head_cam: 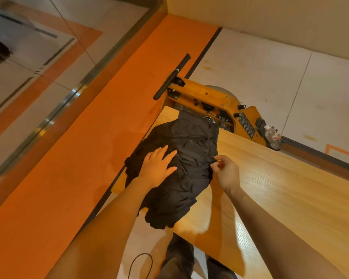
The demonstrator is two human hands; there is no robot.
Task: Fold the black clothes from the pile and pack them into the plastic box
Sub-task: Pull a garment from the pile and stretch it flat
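Well, the pile of black clothes (175,170) sits at the near corner of the wooden table (280,188), part of it drooping over the edge toward the floor; the left hand (157,168) lies flat on top with fingers spread, pressing the heap down; the right hand (226,170) pinches a bit of fabric at the pile's right edge between thumb and fingertips. To do this well, I'd say keep the left palm firm so the rest stays put, and draw the pinched edge out slowly to the bare wood on the right, so one garment comes free; whether that pinch holds one layer or several I cannot tell. No plastic box shows from here.
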